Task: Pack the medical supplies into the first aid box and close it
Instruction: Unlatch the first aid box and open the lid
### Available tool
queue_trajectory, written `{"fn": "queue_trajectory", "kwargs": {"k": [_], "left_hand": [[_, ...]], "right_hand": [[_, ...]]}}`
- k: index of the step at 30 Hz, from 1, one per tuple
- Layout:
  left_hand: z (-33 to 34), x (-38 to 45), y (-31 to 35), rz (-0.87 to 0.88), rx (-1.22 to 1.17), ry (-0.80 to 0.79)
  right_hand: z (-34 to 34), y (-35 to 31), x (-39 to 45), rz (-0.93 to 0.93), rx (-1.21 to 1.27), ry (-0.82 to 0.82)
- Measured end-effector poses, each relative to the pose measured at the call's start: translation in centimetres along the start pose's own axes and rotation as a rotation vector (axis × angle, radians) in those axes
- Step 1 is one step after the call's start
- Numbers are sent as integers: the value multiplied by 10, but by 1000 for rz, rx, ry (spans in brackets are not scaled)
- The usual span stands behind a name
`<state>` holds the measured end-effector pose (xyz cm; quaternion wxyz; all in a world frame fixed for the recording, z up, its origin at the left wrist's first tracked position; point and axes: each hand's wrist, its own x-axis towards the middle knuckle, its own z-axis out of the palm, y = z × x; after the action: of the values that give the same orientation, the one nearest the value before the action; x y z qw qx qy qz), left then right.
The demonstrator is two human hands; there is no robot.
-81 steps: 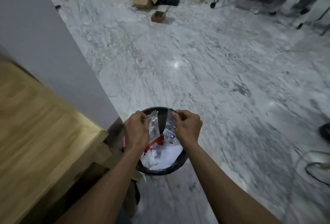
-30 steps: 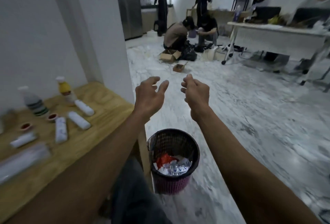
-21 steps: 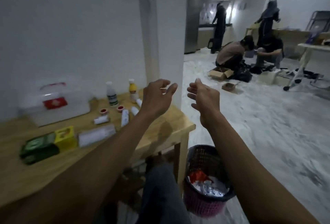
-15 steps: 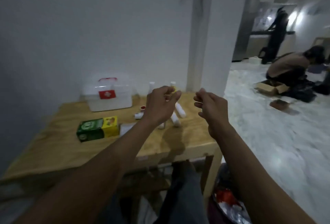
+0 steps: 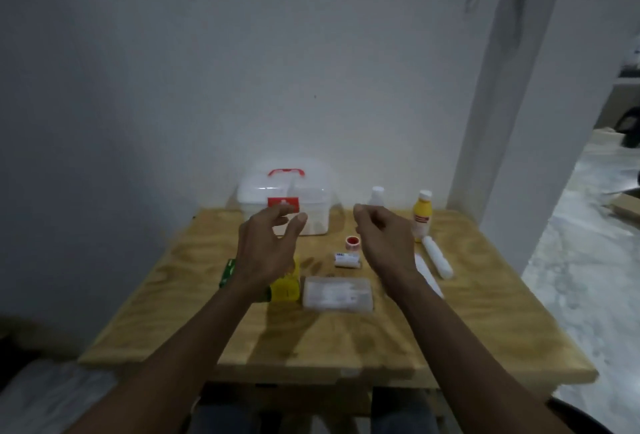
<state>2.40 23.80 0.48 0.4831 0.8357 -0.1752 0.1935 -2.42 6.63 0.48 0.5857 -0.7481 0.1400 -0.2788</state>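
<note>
On the wooden table (image 5: 450,322), every supply lies unpacked: yellow bottle (image 5: 421,218), gauze rolls (image 5: 437,256), tape (image 5: 352,242). At the back stands the first aid box (image 5: 311,198), apparently closed. Left hand (image 5: 268,248) and right hand (image 5: 382,243) hover empty, fingers loosely apart.

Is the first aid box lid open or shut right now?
Shut. The first aid box sits at the table's back edge with its domed lid down and red handle on top.
</note>
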Motion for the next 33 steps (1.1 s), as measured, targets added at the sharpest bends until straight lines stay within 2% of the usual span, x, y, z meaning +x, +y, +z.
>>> {"fn": "queue_trajectory", "kwargs": {"k": [8,11,18,33], "left_hand": [[-2,73,-59,13,75,125],[0,96,-76,-31,102,146],[8,130,-103,-211,43,4],[-4,101,-104,-203,-65,-18]], "right_hand": [[70,9,53,7,-12,-14],[91,14,73,31,-31,6],[120,23,109,40,-60,21],[112,20,80,46,-38,11]]}}
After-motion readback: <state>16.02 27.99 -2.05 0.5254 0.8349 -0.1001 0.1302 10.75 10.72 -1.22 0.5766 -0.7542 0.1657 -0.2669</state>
